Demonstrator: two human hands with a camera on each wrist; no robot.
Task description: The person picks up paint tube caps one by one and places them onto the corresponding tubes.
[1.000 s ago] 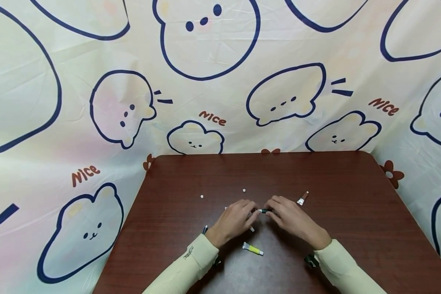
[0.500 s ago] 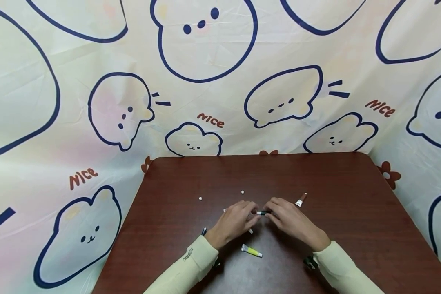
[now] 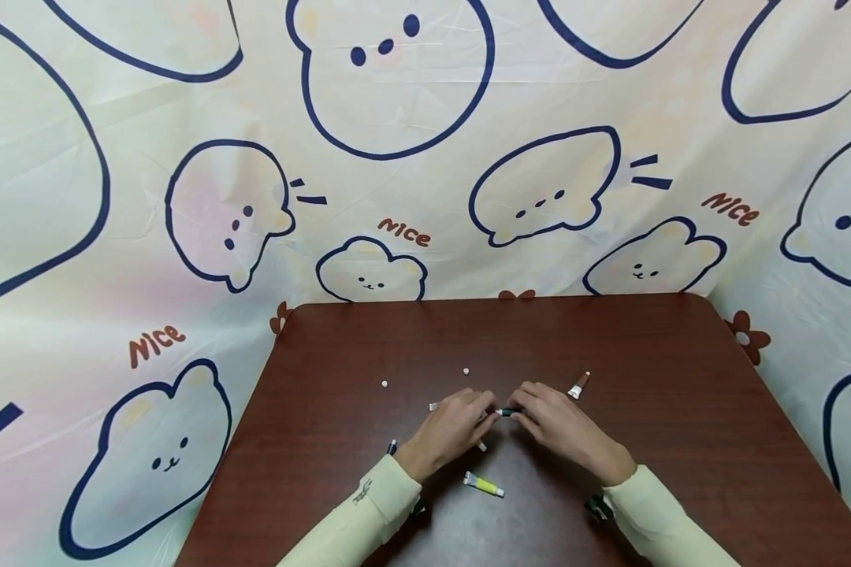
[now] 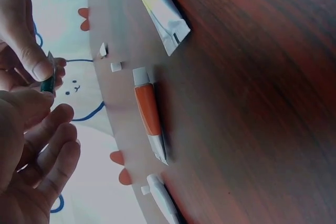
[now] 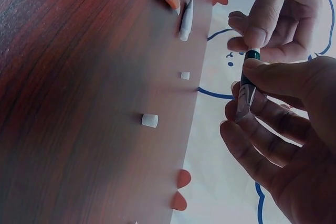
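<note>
Thumb and fingers of my right hand (image 3: 567, 429) pinch a small dark green paint tube (image 5: 245, 95), with its crimped silver end towards the palm. My left hand (image 3: 454, 425) meets it from the other side, thumb and fingertip gripping the white cap (image 5: 254, 51). Both hands are held above the table, close together. Below my left hand lies an orange paint tube (image 4: 147, 108), mostly hidden by that hand in the head view. Nearer the body rests a yellow paint tube (image 3: 484, 484).
On the brown table (image 3: 681, 441), a brown-and-white tube (image 3: 579, 385) lies beyond my right hand. Two small white caps (image 3: 466, 371) sit farther back. A white tube (image 3: 433, 406) and a dark tube (image 3: 392, 447) show partly around my left hand. Patterned cloth (image 3: 425, 197) hangs behind.
My left fingertips shift slightly at the cap end of the green tube. Both hands stay over the same spot, and the head view drifts a little.
</note>
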